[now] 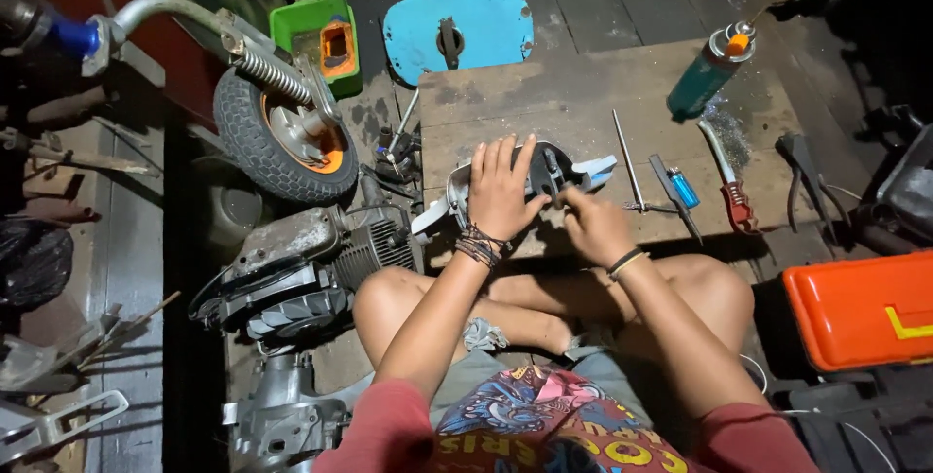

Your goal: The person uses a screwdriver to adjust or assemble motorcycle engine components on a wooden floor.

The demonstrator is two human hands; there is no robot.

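A grey and pale-blue plastic scooter part (550, 171) lies on a low wooden board (583, 94) in front of my crossed legs. My left hand (500, 189) presses flat on its left half with fingers spread. My right hand (593, 222) pinches at the part's lower middle with closed fingers; whether a small tool or screw is in them is hidden. Both wrists carry bracelets.
On the board lie a thin metal rod (628, 157), a blue lighter (683, 186), a red-handled tool (736, 199) and a teal spray can (708, 75). A scooter engine with wheel (282, 138) stands left, a blue panel (457, 31) behind, pliers (802, 174) and an orange toolbox (860, 308) right.
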